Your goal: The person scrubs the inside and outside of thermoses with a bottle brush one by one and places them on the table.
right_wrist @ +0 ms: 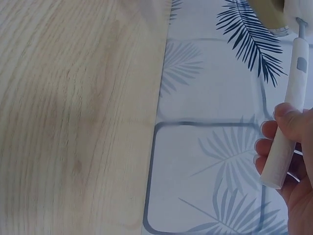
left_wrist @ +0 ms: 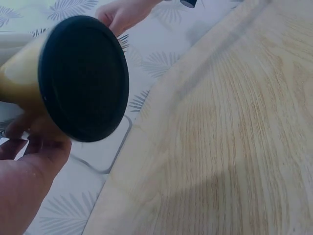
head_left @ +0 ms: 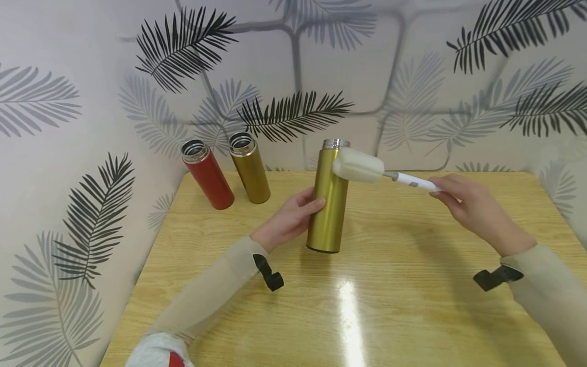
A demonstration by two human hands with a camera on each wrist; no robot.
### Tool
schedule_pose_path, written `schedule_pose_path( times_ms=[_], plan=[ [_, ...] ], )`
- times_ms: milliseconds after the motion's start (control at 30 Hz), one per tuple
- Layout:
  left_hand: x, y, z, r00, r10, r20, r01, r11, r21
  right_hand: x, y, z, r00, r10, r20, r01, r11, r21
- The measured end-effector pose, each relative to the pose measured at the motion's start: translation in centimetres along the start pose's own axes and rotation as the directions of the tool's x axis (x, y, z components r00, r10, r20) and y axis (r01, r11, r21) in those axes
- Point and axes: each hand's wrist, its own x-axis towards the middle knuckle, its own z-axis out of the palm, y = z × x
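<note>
My left hand (head_left: 298,214) grips a tall gold thermos bottle (head_left: 326,214) around its middle and holds it tilted slightly, off the table. The bottle has no lid; its steel neck shows at the top. In the left wrist view its dark round base (left_wrist: 85,78) faces the camera. My right hand (head_left: 474,206) holds a bottle brush by its white handle (head_left: 415,182), thumb and fingers wrapped around it in the right wrist view. The pale sponge head (head_left: 358,165) lies against or just in front of the bottle's upper side; whether they touch I cannot tell.
A red thermos bottle (head_left: 211,178) and a shorter gold thermos bottle (head_left: 251,171) stand lidless at the back left of the wooden table (head_left: 390,285). Behind the table rises a wall (head_left: 348,71) with a feather pattern.
</note>
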Motion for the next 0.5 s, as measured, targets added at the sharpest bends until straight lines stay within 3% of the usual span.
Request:
schedule_pose_path(
  times_ms=[200,500],
  plan=[
    [0.0,0.0,-0.2,0.999,0.036,-0.026,-0.036,0.999,0.001,-0.3,-0.3,0.6,1.0,-0.015,0.022,0.015,1.0,0.006],
    [-0.1,0.4,-0.9,0.998,0.063,0.016,-0.061,0.994,-0.094,-1.5,-0.8,1.7,0.994,-0.052,0.096,0.047,0.997,0.053]
  ],
)
